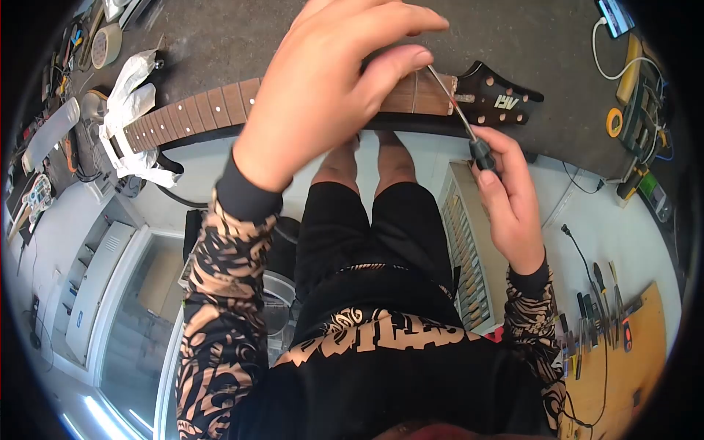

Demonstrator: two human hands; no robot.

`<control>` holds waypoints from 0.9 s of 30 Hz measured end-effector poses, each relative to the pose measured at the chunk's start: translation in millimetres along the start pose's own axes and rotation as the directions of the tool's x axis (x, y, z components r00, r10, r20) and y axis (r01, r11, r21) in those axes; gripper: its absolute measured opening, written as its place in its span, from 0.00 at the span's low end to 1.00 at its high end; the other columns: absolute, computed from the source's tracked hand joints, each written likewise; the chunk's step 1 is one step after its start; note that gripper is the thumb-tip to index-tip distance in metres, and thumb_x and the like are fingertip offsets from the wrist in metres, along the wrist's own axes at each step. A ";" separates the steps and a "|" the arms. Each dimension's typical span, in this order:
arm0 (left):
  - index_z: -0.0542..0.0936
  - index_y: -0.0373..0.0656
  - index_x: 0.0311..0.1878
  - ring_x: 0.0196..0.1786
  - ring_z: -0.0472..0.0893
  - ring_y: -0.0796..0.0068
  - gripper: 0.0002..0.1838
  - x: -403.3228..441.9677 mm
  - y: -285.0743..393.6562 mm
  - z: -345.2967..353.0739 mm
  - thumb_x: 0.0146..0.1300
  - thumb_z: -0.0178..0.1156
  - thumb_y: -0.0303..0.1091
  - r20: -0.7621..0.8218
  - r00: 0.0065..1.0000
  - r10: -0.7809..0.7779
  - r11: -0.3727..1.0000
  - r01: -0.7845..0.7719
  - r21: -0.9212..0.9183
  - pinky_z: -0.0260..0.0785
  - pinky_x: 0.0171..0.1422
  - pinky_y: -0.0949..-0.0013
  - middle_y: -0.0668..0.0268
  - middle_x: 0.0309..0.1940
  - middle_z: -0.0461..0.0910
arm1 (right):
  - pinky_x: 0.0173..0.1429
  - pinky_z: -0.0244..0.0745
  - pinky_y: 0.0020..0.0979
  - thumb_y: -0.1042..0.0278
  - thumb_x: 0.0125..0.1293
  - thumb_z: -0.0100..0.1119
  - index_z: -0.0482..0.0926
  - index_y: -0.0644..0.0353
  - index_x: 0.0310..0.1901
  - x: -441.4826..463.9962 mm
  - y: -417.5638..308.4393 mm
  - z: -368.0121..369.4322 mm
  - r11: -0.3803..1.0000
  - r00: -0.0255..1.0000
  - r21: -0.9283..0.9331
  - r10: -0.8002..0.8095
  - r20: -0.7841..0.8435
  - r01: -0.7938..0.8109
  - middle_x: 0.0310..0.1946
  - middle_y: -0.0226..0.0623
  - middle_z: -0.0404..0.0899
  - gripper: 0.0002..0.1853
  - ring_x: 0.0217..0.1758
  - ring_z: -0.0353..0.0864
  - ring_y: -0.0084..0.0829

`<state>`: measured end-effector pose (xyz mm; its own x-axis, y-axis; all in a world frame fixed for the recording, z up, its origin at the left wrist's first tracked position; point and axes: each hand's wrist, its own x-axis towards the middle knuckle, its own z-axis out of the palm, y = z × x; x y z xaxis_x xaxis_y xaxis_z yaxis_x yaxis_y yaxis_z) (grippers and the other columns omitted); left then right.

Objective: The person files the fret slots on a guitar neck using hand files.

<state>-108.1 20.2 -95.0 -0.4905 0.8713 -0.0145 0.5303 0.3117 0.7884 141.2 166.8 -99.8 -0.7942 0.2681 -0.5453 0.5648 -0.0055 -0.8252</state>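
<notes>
Clock positions as seen in the head view, 12 at top.

Right hand [510, 198], just before 3 o'clock: fingers and thumb closed around the dark handle of a screwdriver [480, 152]. Its slim metal shaft slanted up toward 11 o'clock, crossing in view the end of the fretboard beside the headstock. Whether the shaft touched the wood could not be told.

Left hand [326, 81], near 12 o'clock: back of hand uppermost, thumb and index finger set apart, the thumb's end at the shaft's tip. Remaining fingers were mostly hidden; whether they gripped anything could not be told.

Guitar neck [183, 114] extended from 10 o'clock to 1 o'clock along the near edge of the dark bench [198, 44], partly covered by the left hand. Black headstock [528, 103], between 1 and 2 o'clock, bore white lettering and pale round spots. White wrapping [132, 103] lay about the neck's other end, at 10 o'clock. Phone [616, 16]: near 2 o'clock.
</notes>
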 end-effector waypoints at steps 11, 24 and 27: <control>0.85 0.34 0.42 0.48 0.83 0.47 0.06 19.2 -35.5 18.6 0.70 0.66 0.29 0.227 0.972 0.061 0.986 -0.024 -0.163 0.76 0.55 0.54 0.53 0.38 0.85 | 0.53 0.70 0.22 0.75 0.82 0.56 0.75 0.64 0.73 9.8 -14.5 1.1 0.976 0.990 0.166 0.140 0.022 -0.141 0.50 0.27 0.79 0.21 0.47 0.73 0.16; 0.85 0.36 0.42 0.37 0.80 0.60 0.03 -6.7 -52.2 -4.1 0.66 0.68 0.21 -0.176 0.984 0.024 1.000 -0.025 -0.004 0.71 0.45 0.64 0.59 0.32 0.80 | 0.79 0.66 0.32 0.78 0.81 0.55 0.76 0.69 0.72 8.2 2.1 0.3 0.995 0.998 0.069 -0.067 0.000 0.067 0.72 0.43 0.79 0.21 0.75 0.76 0.31; 0.85 0.35 0.43 0.37 0.79 0.64 0.04 -17.1 -54.1 -4.4 0.66 0.67 0.21 -0.228 0.973 -0.032 0.999 0.040 0.034 0.71 0.44 0.65 0.59 0.32 0.80 | 0.76 0.70 0.32 0.79 0.79 0.56 0.78 0.69 0.70 7.7 0.4 3.7 0.996 0.996 0.049 -0.077 -0.049 0.080 0.68 0.44 0.83 0.21 0.72 0.80 0.33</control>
<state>-131.4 -13.2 -134.7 -0.6518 0.7516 0.1014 0.5334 0.3594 0.7657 134.4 165.3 -105.0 -0.8237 0.3144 -0.4720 0.4878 -0.0317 -0.8724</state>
